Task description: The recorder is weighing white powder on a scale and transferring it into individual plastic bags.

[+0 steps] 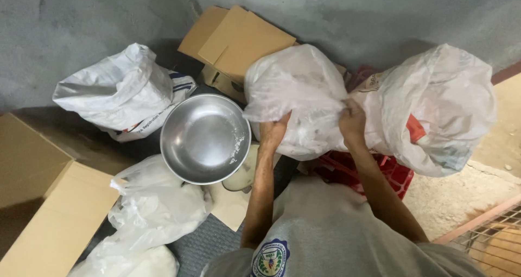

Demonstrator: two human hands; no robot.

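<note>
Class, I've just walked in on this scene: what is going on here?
A person looks down at both hands, which grip a large clear plastic bag resting on a red crate. The left hand holds the bag from below; the right hand pinches its bunched plastic. Left of them sits a metal bowl, holding only a little white residue. More white bags and cardboard boxes lie around on the floor.

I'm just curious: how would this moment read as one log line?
left hand: grips clear plastic bag | right hand: pinches same bag | steel bowl: beside left hand | red crate: under bag
</note>
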